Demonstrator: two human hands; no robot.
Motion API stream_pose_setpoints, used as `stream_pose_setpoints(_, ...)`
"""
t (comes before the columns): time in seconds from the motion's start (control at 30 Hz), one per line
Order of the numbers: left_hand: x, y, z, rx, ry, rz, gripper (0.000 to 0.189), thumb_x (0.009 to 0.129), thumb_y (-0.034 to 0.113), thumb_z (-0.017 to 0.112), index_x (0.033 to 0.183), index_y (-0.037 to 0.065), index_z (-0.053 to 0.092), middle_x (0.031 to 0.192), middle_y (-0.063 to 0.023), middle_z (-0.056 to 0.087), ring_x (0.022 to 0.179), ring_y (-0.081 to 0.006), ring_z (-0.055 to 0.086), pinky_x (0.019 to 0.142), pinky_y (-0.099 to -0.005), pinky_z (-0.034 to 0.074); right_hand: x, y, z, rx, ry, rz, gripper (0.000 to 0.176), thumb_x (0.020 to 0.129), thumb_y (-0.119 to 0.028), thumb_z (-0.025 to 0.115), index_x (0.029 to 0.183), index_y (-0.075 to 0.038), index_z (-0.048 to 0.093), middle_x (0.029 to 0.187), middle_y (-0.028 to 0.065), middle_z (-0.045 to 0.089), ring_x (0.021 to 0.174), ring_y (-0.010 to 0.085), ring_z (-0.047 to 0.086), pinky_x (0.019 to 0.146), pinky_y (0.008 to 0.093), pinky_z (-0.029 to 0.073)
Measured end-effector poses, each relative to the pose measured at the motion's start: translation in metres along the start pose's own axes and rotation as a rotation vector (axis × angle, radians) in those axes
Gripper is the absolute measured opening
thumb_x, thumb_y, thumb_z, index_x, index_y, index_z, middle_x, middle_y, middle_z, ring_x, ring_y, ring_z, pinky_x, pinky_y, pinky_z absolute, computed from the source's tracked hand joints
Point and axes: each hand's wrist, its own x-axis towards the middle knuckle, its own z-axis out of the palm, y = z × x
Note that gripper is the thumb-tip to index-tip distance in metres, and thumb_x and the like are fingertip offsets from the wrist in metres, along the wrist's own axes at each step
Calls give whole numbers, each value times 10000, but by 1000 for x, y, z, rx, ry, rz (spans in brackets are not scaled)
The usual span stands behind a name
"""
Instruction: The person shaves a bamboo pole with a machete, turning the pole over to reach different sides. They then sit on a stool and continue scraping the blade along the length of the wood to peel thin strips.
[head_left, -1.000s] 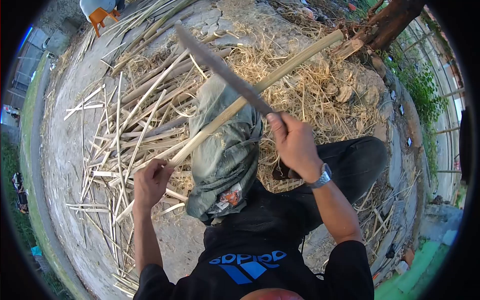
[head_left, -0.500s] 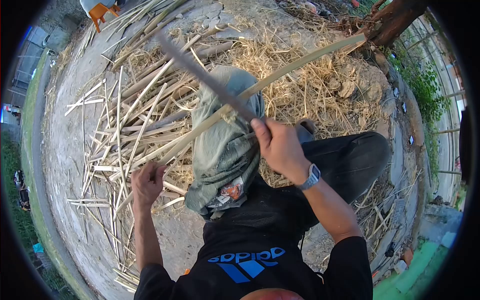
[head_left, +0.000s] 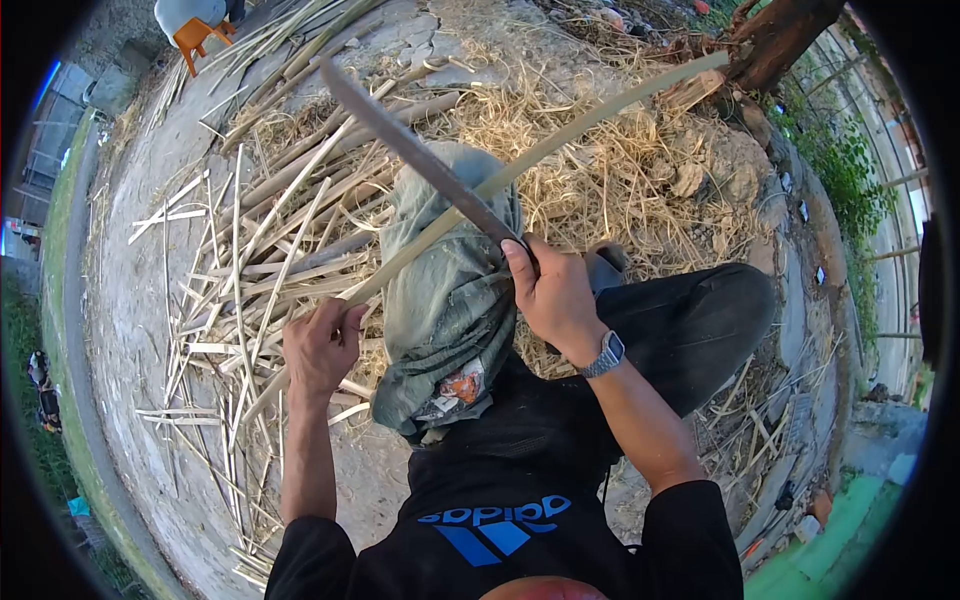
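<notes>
Bamboo strip (head_left: 600, 124), long knife (head_left: 420, 154) crossing it

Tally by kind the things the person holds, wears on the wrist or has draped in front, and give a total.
Long blade, in right hand: 1
Bamboo strip, in left hand: 1
Wristwatch: 1
Green cloth: 1
Total: 4

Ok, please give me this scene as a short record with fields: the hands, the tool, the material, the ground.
left hand: closed around strip
right hand: grips knife by the handle
knife: long blade, crosses the strip above the cloth
cloth: green, under the strip
ground: bamboo pile, shavings
</notes>
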Motion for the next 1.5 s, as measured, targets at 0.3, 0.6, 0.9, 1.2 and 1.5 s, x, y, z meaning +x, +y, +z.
stream_pose_setpoints(0.3, 12, 1, 6, 153, 166, 237, 150, 887, 125, 777, 822, 81, 650, 617, -62, 616, 527, -262, 612, 495, -369, 458, 52, 15, -24, -5, 109, 139, 500, 1098, -383, 476, 828, 10, 627, 540, 152, 515, 463, 312, 534, 478, 451, 401)
stream_pose_setpoints(0.6, 22, 3, -3, 64, 57, 149, 202, 891, 173, 796, 782, 95, 645, 592, -35, 611, 482, -229, 598, 462, -360, 440, 55, 29, -40, -29, 174, 86, 491, 1093, -385, 492, 803, -8, 612, 522, 94, 522, 435, 282, 516, 452, 413, 400)
stream_pose_setpoints(0.9, 43, 37, -2, -32, -30, 15, 250, 908, 213, 783, 782, 50, 643, 527, -90, 576, 422, -246, 544, 454, -372, 415, -20, -18, 3, 117, -148, 54, 373, 1050, -361, 576, 920, -30, 687, 589, 220, 584, 557, 445, 614, 500, 481, 464)
stream_pose_setpoints(1.2, 24, -6, -2, -302, -226, -197, 452, 1043, 313, 635, 742, -23, 606, 510, -55, 453, 480, -112, 360, 460, -342, 305, 72, 59, -45, 1, 356, 213, 491, 1095, -386, 486, 861, 9, 658, 539, 143, 528, 448, 266, 529, 467, 420, 382)
stream_pose_setpoints(1.5, 50, -10, -21, -321, -469, -330, 529, 1055, 405, 598, 713, 1, 609, 526, 16, 476, 503, -63, 400, 477, -296, 316, 48, 38, -37, -31, 91, -7, 475, 1081, -401, 526, 824, -21, 651, 505, 86, 504, 414, 205, 525, 413, 364, 349)
